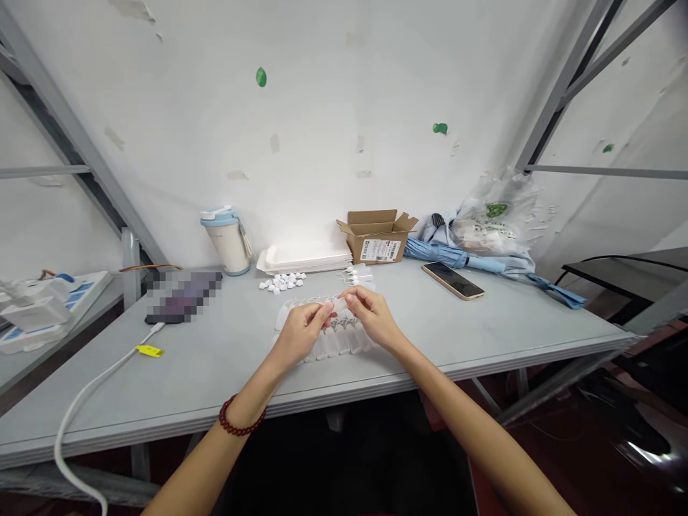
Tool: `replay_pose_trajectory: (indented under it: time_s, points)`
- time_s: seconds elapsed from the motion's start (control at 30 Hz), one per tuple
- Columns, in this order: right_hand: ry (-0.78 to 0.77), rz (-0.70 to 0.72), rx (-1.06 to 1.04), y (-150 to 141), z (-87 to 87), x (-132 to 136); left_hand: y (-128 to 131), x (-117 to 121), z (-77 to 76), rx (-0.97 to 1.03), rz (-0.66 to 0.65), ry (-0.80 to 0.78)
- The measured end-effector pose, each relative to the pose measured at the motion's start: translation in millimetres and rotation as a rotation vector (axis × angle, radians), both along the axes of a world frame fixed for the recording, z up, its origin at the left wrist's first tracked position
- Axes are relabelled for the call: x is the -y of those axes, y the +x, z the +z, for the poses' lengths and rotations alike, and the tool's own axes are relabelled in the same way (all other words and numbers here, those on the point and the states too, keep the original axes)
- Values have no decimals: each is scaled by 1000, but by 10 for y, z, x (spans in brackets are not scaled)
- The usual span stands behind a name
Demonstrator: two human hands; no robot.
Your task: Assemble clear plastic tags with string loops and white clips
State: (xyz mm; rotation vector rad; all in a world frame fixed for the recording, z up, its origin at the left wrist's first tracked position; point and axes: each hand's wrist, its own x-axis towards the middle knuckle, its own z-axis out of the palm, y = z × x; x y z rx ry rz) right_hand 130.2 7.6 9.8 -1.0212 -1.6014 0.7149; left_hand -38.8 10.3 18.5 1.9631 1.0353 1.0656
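Note:
My left hand [302, 328] and my right hand [375, 315] meet above the middle of the table. Between their fingertips they pinch a small translucent white bottle [340, 305], partly covered by the fingers. Beneath the hands, several more translucent bottles [334, 341] lie side by side in a row, with others partly hidden behind my left hand. Loose small white caps [282, 282] form a pile beyond my left hand. Just past my right hand lie several bottles with white tips [361, 274].
A stack of white trays [309, 256] stands against the wall beside an open cardboard box [377, 240]. A tumbler [228, 240] stands left. One phone [453, 279], a folded blue umbrella [446, 254] and a plastic bag [497, 218] lie right. A white cable [97, 383] crosses the left edge.

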Motion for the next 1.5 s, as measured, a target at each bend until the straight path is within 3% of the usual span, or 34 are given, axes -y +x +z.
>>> replay_pose_trajectory:
  time_s: [0.1,0.43,0.53,0.67,0.73,0.93,1.17,1.5]
  points:
    - [-10,-15,11,10,4,-17,2,14,0,-65,56,84]
    - [-77,-33,10,19,-36,-80,-59,-89,-25,-182,67,278]
    - [-20,-136,55,105,-27,-122,-222,-194,30,-210,133,265]
    - [140,-431,271,299,-49,-267,-601,-404,76,-249,311,187]
    - [128,-528,370,375,-99,-370,-785,-499,69,-259,387,133]
    - [-19,-508,643,414,-266,-596,-979,-616,19,-300,509,155]
    - [-13,-467,769,480,-306,-714,-934,-616,-34,-402,508,238]
    - [30,-562,745,542,-313,-741,-953,-611,-97,-548,428,286]
